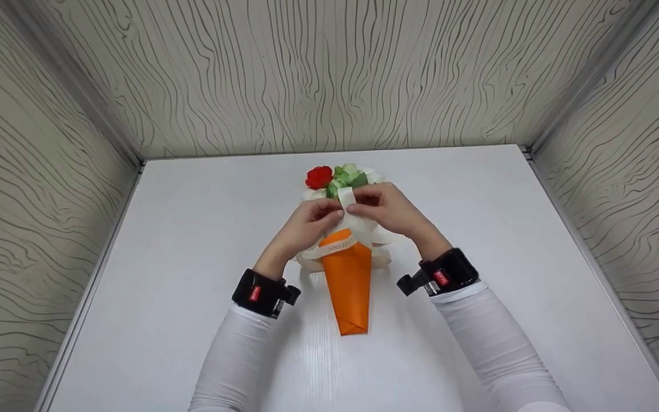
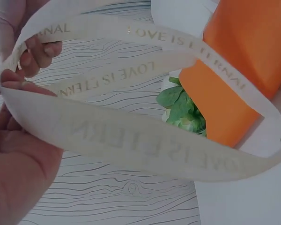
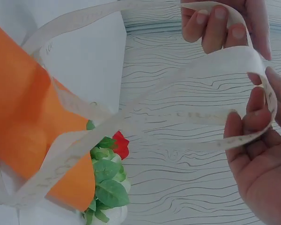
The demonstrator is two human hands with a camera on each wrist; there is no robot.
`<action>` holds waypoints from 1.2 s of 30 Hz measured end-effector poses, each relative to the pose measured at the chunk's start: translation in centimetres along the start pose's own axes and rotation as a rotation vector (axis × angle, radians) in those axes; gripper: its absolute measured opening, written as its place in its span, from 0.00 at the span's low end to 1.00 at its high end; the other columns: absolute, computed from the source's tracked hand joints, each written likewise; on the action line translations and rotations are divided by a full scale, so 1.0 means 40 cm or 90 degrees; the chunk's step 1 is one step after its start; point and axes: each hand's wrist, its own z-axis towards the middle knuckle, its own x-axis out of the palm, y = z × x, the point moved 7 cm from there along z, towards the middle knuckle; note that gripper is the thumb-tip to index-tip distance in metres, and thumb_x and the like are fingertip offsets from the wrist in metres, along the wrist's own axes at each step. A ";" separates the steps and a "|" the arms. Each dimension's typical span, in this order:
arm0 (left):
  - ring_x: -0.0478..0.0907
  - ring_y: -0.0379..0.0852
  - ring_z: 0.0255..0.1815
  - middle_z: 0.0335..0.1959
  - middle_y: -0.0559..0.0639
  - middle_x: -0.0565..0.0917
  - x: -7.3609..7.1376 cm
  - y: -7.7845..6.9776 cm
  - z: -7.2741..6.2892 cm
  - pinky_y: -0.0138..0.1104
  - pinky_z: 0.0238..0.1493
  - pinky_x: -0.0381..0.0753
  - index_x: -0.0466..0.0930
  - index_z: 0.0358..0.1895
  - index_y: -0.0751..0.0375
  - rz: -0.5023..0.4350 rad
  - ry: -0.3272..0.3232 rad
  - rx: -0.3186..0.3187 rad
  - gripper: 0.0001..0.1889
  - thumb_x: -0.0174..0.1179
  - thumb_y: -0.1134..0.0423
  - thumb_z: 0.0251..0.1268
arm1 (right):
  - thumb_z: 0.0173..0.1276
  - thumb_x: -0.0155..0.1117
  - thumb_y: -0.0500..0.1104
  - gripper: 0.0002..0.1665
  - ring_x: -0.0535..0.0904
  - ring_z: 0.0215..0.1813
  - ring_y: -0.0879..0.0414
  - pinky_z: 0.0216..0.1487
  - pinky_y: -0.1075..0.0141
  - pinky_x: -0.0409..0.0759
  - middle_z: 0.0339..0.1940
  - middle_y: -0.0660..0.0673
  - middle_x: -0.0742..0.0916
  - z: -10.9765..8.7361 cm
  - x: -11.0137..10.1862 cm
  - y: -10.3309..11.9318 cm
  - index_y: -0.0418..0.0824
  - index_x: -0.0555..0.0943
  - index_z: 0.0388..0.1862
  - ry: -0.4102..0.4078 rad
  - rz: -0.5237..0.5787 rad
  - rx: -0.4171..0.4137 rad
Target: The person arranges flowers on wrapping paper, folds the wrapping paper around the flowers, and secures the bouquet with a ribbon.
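A bouquet in an orange paper cone (image 1: 348, 286) lies on the white table, its flower end pointing away from me. A red flower (image 1: 318, 177), white blooms and green leaves (image 3: 111, 190) show at the cone's mouth. Over the upper part of the cone, my left hand (image 1: 306, 226) and right hand (image 1: 395, 212) come close together, both pinching a cream ribbon (image 1: 345, 197). Gold "LOVE IS ETERNAL" lettering runs along the ribbon (image 2: 145, 136) in the left wrist view. Wide loops of ribbon (image 3: 79, 150) stretch from my fingers back around the cone in the right wrist view.
The white table (image 1: 192, 229) extends to both sides of the bouquet. Panels with a dark wavy grain pattern (image 1: 329, 74) stand along the back, left and right. Each wrist carries a black strap (image 1: 258, 293) with a small camera mount.
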 end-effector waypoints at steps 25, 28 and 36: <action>0.71 0.42 0.28 0.28 0.45 0.77 -0.032 0.058 -0.028 0.31 0.32 0.75 0.79 0.39 0.54 0.138 -0.141 -0.011 0.10 0.56 0.54 0.59 | 0.65 0.53 0.45 0.10 0.69 0.32 0.54 0.31 0.65 0.70 0.30 0.45 0.77 -0.027 -0.009 0.023 0.39 0.74 0.35 -0.010 -0.033 0.047; 0.71 0.41 0.29 0.29 0.44 0.77 -0.035 0.057 -0.033 0.31 0.33 0.75 0.79 0.39 0.55 0.149 -0.169 0.002 0.10 0.57 0.55 0.59 | 0.66 0.52 0.42 0.09 0.69 0.32 0.53 0.30 0.65 0.69 0.29 0.43 0.75 -0.033 -0.004 0.050 0.35 0.72 0.35 -0.016 0.004 0.057; 0.69 0.37 0.35 0.32 0.46 0.72 -0.030 0.030 -0.093 0.33 0.39 0.72 0.78 0.35 0.60 0.233 -0.420 0.119 0.09 0.57 0.57 0.59 | 0.66 0.52 0.50 0.13 0.74 0.29 0.55 0.30 0.64 0.76 0.27 0.44 0.79 -0.021 0.015 -0.025 0.40 0.71 0.37 -0.040 0.099 0.144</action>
